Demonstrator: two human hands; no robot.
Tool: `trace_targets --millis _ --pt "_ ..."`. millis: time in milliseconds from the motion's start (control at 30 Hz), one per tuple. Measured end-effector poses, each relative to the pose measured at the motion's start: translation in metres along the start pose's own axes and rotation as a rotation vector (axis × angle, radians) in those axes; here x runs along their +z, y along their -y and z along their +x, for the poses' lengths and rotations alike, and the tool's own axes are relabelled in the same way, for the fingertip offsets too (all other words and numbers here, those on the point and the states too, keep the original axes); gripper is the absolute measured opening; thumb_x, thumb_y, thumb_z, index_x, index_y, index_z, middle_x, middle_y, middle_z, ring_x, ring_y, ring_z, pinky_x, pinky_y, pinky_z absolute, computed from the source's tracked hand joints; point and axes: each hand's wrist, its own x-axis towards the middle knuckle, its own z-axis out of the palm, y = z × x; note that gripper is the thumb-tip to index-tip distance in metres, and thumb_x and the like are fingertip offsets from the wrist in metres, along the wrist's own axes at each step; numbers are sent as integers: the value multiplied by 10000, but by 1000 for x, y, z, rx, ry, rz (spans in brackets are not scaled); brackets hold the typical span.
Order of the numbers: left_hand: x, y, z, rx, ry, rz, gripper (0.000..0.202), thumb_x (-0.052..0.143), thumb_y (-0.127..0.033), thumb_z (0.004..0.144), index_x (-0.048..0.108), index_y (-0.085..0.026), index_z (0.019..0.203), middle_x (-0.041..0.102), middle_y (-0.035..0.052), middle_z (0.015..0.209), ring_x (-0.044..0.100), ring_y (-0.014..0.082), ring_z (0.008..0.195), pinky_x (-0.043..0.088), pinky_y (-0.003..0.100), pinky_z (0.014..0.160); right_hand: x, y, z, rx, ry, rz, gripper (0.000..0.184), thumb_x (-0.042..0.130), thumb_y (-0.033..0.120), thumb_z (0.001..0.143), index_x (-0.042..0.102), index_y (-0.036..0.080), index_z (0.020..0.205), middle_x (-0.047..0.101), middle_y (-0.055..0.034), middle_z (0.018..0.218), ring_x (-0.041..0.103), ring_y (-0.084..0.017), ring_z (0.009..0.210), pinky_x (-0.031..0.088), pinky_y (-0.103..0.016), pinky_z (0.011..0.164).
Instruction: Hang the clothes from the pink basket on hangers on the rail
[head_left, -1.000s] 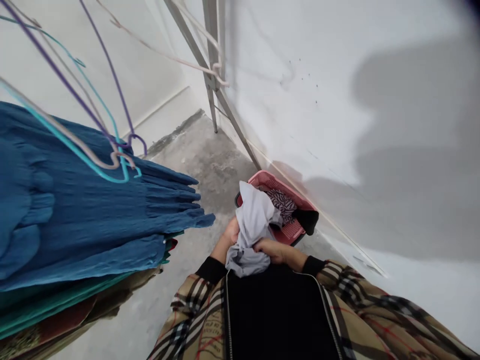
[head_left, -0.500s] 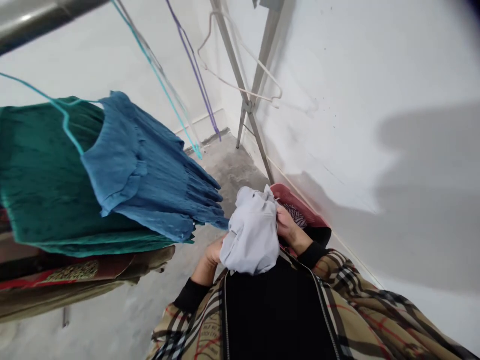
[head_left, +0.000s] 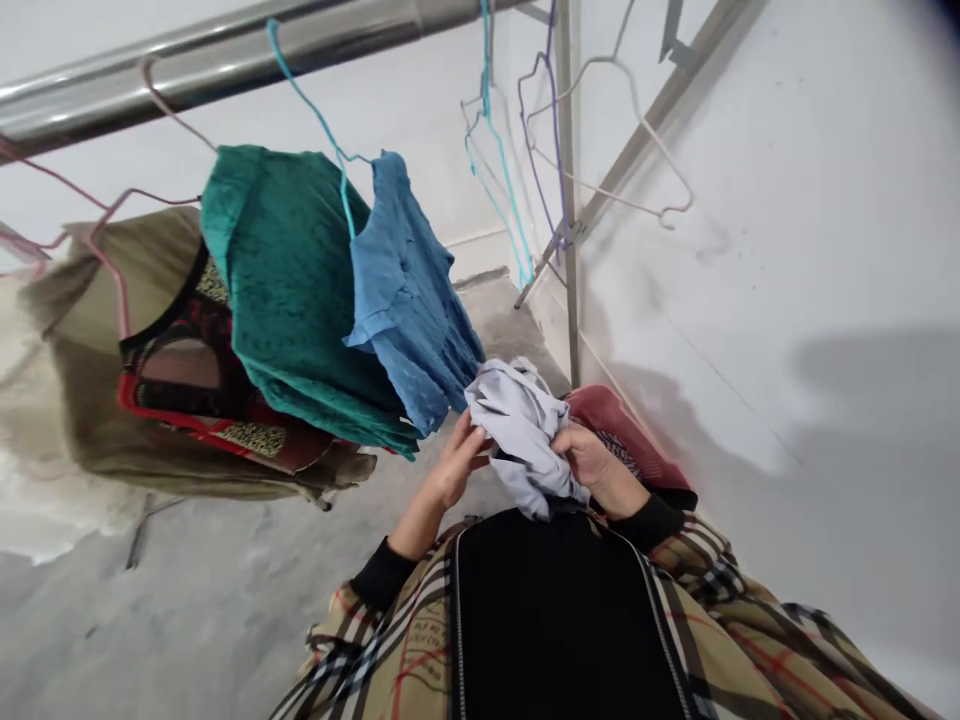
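Note:
A crumpled light grey garment (head_left: 525, 425) is bunched up in front of my chest; its kind does not show. My right hand (head_left: 592, 462) is closed on its right side, thumb and fingers pinching the cloth. At the garment's left edge, my left hand (head_left: 456, 462) has its fingers stretched out and apart, the tips against or just beside the fabric. A blue ruffled dress or blouse (head_left: 412, 290) hangs on a turquoise hanger (head_left: 311, 110), its hem close to the garment and to my left fingers.
On the metal rail (head_left: 337, 45) hang a green velvety garment (head_left: 292, 290), a red-and-black patterned one (head_left: 176, 375) and an olive one (head_left: 97, 400). Bare hangers, including a purple one (head_left: 559, 150), hang toward the corner. A pink basket (head_left: 637, 440) with clothing stands by the wall (head_left: 810, 200).
My view has swung left and up, showing more of the rail. The grey garment has gone from a rounded bundle to a looser, folded shape. My left fingers have come out from behind it.

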Motion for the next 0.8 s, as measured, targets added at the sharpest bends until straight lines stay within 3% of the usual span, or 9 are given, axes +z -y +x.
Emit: trace_targets --millis 100,167,233,333,433,533,633,700,800 --pt "2 -2 -9 37 98 -13 749 814 -472 675 534 -270 1340 645 79 1246 621 234 1060 492 319 899 18 2 1 -32 64 -89 229 753 236 576 681 193 789 712 -23 705 703 -272 861 575 -400 811" --pt "-3 -5 -14 22 192 26 715 835 -454 649 580 -215 1272 696 43 927 627 151 779 496 255 733 24 8 2 -94 83 -124 220 771 342 664 682 193 798 712 -22 702 707 -251 882 573 -382 838" --pt "-16 -9 -16 0 243 76 600 815 -454 675 632 -169 1170 557 -44 620 457 63 509 395 198 534 27 18 1 -145 83 -143 222 769 379 711 679 195 797 711 -17 702 707 -229 896 569 -359 855" --pt "-39 -18 -16 41 193 110 452 758 -485 731 686 -127 997 341 -99 500 256 31 431 229 182 441 26 34 -3 -210 56 -185 189 763 340 752 683 190 833 717 -15 738 700 -198 918 564 -324 861" --pt "-51 -29 -11 203 87 191 426 752 -461 745 688 -141 1019 430 -69 566 342 49 491 286 182 475 30 43 -11 -241 75 -266 181 760 318 769 683 187 867 718 -16 782 688 -176 918 563 -296 835" --pt "-47 -44 -8 442 48 287 564 772 -382 739 602 -208 1248 639 36 962 547 109 752 456 229 683 42 44 -16 -248 143 -390 230 750 369 779 684 180 894 715 -21 825 678 -164 877 561 -279 790" --pt "-33 -61 -8 581 164 408 708 773 -329 740 487 -262 1384 511 108 1405 559 224 1121 461 346 932 60 43 -17 -257 233 -531 279 698 421 823 682 163 928 703 -18 823 665 -145 794 551 -265 750" --pt "-24 -73 -7 635 289 470 734 766 -288 740 461 -268 1406 425 117 1503 476 283 1289 398 413 1050 72 45 -17 -289 274 -625 285 655 429 855 678 155 930 687 -10 799 646 -133 750 539 -251 708" --pt "-13 -88 -5 671 442 493 765 772 -235 704 466 -257 1405 413 118 1519 382 321 1389 309 465 1142 90 52 -18 -356 345 -802 277 619 417 880 678 149 915 660 -4 791 621 -133 773 515 -241 689"
